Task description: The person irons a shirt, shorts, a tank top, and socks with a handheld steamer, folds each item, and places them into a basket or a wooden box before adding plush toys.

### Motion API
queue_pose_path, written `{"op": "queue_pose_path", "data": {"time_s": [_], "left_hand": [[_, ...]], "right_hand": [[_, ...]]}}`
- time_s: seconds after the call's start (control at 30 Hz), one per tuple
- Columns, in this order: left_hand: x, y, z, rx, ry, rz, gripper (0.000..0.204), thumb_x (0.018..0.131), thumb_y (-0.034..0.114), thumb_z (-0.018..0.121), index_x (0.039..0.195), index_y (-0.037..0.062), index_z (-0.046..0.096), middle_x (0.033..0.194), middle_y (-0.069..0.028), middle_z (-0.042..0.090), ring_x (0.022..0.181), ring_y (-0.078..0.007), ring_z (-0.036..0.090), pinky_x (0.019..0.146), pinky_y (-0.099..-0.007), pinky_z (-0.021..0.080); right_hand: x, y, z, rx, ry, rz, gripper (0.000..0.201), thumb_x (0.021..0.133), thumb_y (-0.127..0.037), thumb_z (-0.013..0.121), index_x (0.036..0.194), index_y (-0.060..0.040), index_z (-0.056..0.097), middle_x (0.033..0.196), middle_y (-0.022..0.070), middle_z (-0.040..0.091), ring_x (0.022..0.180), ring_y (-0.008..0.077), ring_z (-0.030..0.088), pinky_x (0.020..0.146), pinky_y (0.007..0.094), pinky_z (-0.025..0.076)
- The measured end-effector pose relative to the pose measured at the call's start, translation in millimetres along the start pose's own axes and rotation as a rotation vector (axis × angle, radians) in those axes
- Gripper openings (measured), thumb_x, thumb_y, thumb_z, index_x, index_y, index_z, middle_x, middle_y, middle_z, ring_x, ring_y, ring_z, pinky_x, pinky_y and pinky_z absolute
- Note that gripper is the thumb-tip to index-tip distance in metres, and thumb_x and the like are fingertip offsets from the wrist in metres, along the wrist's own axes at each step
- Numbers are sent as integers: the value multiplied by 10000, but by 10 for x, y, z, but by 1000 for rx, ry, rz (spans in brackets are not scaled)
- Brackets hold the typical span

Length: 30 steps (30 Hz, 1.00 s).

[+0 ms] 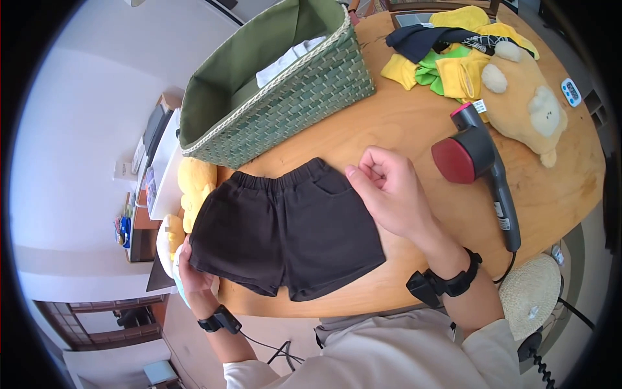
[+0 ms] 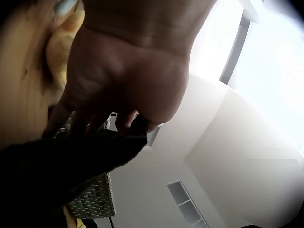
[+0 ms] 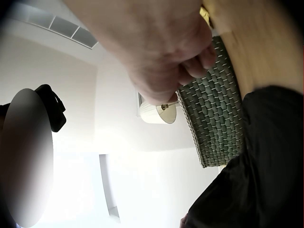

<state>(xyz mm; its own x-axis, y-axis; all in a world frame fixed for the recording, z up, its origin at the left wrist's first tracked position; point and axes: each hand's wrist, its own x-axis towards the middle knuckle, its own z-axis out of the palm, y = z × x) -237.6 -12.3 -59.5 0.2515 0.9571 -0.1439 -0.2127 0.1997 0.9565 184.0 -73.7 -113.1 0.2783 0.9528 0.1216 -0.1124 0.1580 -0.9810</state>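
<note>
Black shorts (image 1: 285, 227) with an elastic waistband lie spread on the wooden table, waistband toward the basket. My left hand (image 1: 194, 269) is at the lower left leg. In the left wrist view that hand (image 2: 128, 78) pinches the dark cloth between thumb and fingers. Over the right side of the shorts, beside the pocket, is my right hand (image 1: 395, 191), its fingers loosely curled. The right wrist view shows this hand (image 3: 166, 57) holding nothing, apart from the shorts (image 3: 270, 156).
A green woven basket (image 1: 291, 97) with a white cloth (image 1: 288, 61) inside stands behind the shorts. To the right are a handheld steamer-like device (image 1: 486, 172), a plush toy (image 1: 525, 107), a pile of yellow, green and dark clothes (image 1: 453, 65) and a small timer (image 1: 571, 93). Yellow plush (image 1: 194, 188) sits at left.
</note>
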Motion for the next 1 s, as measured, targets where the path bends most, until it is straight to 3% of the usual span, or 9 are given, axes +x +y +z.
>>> {"op": "queue_pose_path", "data": {"time_s": [0.07,0.13,0.27,0.33,0.4,0.53,0.67,0.87,1.0], "left_hand": [[-26,20,371,22,31,68,440,1007,286,523,1339,-3,514,1233,-123,674,1049,-216,702,833,-273,571],[-71,49,686,249,-260,23,362,1007,277,534,1250,9,539,1345,-153,616,1086,-217,694,885,-264,555],[-133,-348,1764,899,-713,153,255,1037,265,529,1116,23,520,1603,-275,303,1463,-403,369,1176,-490,324],[-196,-679,2085,1104,-790,-5,268,1037,268,539,1160,31,518,1608,-318,234,1529,-474,143,1199,-624,163],[-344,-934,2296,1451,-838,144,248,1018,242,554,1188,62,536,1617,-294,236,1531,-475,120,1209,-617,139],[-345,-830,2250,1186,-876,84,372,957,253,634,1260,61,535,1599,-245,315,1512,-450,224,1207,-617,159],[-199,-524,1977,1273,-632,184,446,921,218,670,1308,43,534,1561,-224,377,1457,-415,347,1179,-487,309],[110,-1049,1549,1899,-352,300,718,958,259,640,1563,64,305,1656,-235,160,1455,-460,305,1183,-498,300],[16,-791,1613,1646,-459,131,712,951,283,651,1565,121,328,1666,-233,115,1410,-451,397,1103,-475,427]], "right_hand": [[14,-8,-28,-62,-7,30,295,947,-178,681,752,-9,537,574,26,528,528,68,474,508,278,387],[45,3,-85,-118,-14,18,307,951,-223,679,775,-4,556,587,40,547,537,91,499,519,293,403],[66,-8,-152,-261,-110,162,372,955,-349,668,861,5,610,667,121,634,614,242,634,588,385,486],[39,56,-143,-408,-108,129,371,948,-361,669,891,2,620,714,154,658,684,307,662,637,425,505],[7,93,-146,-555,-103,96,374,941,-372,669,921,-1,631,760,187,681,754,371,690,686,465,525],[-29,120,-177,-730,-291,202,375,925,-337,688,1061,7,628,965,230,702,961,411,670,827,475,516],[-59,147,-134,-800,-340,100,339,893,-278,725,1043,7,620,976,218,700,962,412,667,830,473,515],[-105,349,-37,-762,-344,4,293,851,-164,764,1040,-9,603,965,207,697,947,407,666,808,473,517],[-79,296,-32,-797,-291,-29,286,852,-165,760,1043,-24,599,935,195,698,902,404,669,785,487,517]]}}
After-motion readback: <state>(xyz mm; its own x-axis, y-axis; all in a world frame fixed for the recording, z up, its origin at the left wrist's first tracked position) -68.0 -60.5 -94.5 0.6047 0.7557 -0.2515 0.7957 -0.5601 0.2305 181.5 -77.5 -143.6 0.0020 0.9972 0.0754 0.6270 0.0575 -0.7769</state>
